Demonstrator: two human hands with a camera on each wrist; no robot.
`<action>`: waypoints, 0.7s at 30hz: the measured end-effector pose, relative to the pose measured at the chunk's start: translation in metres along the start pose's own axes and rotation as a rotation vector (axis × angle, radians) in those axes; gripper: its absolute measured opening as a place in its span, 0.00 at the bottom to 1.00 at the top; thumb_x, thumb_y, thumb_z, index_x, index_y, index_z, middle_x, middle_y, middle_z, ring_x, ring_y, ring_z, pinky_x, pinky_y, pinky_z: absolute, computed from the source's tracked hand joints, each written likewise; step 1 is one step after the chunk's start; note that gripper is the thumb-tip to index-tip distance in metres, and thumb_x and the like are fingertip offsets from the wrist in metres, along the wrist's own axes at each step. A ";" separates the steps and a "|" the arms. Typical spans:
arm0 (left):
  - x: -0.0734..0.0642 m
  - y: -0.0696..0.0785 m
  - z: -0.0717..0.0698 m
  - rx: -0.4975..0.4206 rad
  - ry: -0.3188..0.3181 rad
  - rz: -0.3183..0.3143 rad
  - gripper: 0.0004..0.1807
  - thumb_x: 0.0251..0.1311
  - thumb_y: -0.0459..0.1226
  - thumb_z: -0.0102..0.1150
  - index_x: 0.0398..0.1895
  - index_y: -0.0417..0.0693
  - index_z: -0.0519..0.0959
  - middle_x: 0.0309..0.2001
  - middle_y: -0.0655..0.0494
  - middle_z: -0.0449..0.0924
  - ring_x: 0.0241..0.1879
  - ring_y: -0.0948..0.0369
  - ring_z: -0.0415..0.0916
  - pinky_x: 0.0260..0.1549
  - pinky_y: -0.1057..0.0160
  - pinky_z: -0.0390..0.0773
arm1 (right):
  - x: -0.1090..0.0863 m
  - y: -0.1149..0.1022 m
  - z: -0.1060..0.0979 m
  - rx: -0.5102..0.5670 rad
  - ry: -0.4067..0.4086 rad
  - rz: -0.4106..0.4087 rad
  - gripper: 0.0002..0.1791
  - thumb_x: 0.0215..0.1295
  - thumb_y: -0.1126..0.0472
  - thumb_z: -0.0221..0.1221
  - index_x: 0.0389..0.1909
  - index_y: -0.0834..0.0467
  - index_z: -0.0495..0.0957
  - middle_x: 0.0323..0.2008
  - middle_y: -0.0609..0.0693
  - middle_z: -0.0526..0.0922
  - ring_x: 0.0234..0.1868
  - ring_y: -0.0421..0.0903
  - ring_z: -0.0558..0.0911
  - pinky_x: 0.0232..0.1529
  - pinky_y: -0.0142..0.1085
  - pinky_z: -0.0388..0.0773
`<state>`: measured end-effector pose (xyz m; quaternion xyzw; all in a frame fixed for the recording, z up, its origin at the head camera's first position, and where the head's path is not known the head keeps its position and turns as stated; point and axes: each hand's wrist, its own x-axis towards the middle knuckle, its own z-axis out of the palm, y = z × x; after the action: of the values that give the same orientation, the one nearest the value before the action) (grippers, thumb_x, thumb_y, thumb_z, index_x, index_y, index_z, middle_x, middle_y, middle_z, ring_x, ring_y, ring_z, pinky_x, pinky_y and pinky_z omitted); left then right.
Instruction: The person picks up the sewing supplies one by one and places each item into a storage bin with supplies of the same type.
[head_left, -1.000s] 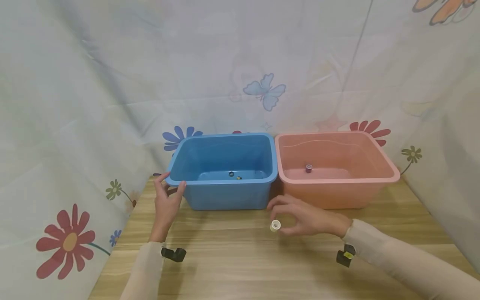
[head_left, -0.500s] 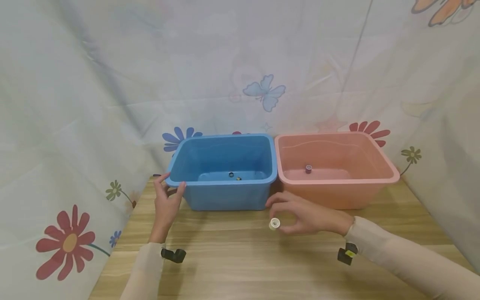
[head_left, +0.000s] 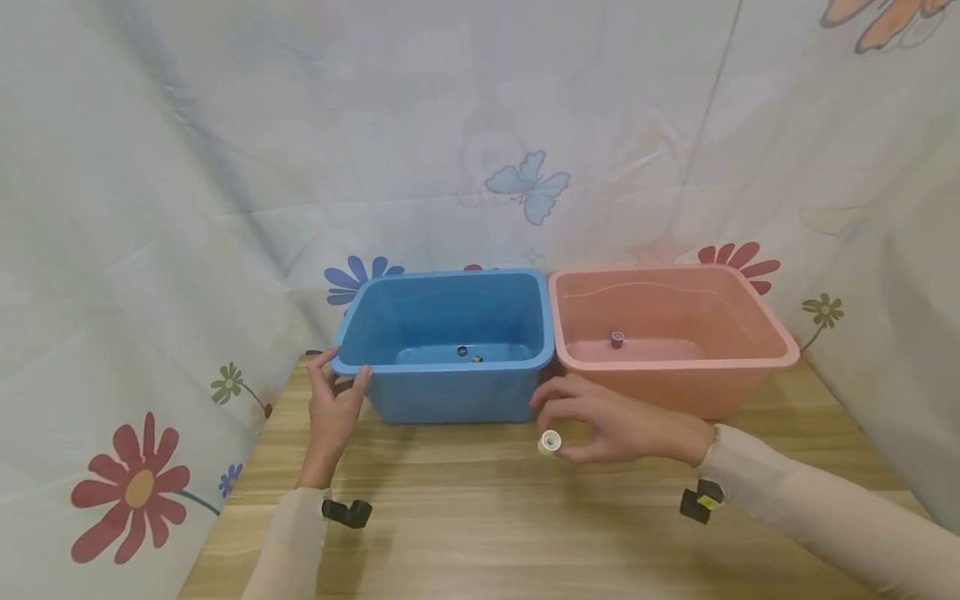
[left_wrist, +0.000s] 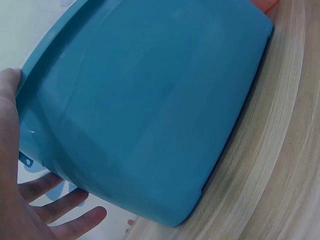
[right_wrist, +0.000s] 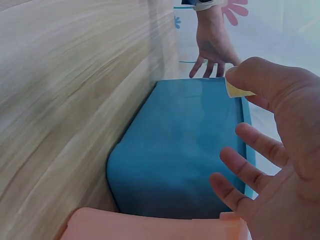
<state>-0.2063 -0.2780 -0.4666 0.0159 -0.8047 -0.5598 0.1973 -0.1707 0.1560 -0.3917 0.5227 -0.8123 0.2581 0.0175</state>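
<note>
In the head view my right hand (head_left: 611,421) pinches a small pale-yellow cap-like piece (head_left: 550,442) between thumb and index finger, its hollow white end facing up toward the camera. The piece hangs over the table in front of the tubs. The right wrist view shows the yellow side of that piece (right_wrist: 236,90) at the thumb tip, the other fingers spread apart. At the left, my left hand (head_left: 333,425) holds the front left corner of the blue tub (head_left: 453,392), thumb on the front rim. Below that rim, in the left wrist view, several fingers (left_wrist: 70,205) spread beside the tub wall.
A pink tub (head_left: 675,364) stands against the blue one's right side and holds a small purplish piece (head_left: 617,339). Inside the blue tub lie a dark ring-shaped piece (head_left: 462,351) and a tiny yellow-and-dark piece (head_left: 477,359). A patterned cloth (head_left: 420,125) hangs behind the wooden table (head_left: 480,517).
The right hand has risen slightly in the head view with the pale piece, whose hollow end now faces the camera more. The left hand stays at the blue tub's corner.
</note>
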 end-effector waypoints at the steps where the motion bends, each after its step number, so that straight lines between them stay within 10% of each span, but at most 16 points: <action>1: 0.000 0.000 0.000 0.001 0.003 0.001 0.37 0.70 0.53 0.62 0.75 0.63 0.54 0.72 0.43 0.66 0.59 0.46 0.76 0.43 0.68 0.75 | 0.001 -0.001 -0.002 -0.002 0.000 -0.004 0.16 0.61 0.58 0.72 0.47 0.45 0.81 0.62 0.44 0.75 0.61 0.45 0.73 0.59 0.45 0.76; 21: 0.001 -0.003 0.000 0.008 0.006 0.014 0.37 0.70 0.53 0.62 0.75 0.64 0.54 0.71 0.43 0.67 0.58 0.46 0.77 0.46 0.63 0.77 | 0.009 -0.008 -0.047 -0.034 -0.015 0.045 0.16 0.62 0.57 0.72 0.47 0.40 0.80 0.61 0.44 0.77 0.63 0.43 0.73 0.64 0.49 0.73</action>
<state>-0.2078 -0.2792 -0.4694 0.0127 -0.8065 -0.5549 0.2034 -0.1793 0.1669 -0.3451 0.5059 -0.8282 0.2407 0.0142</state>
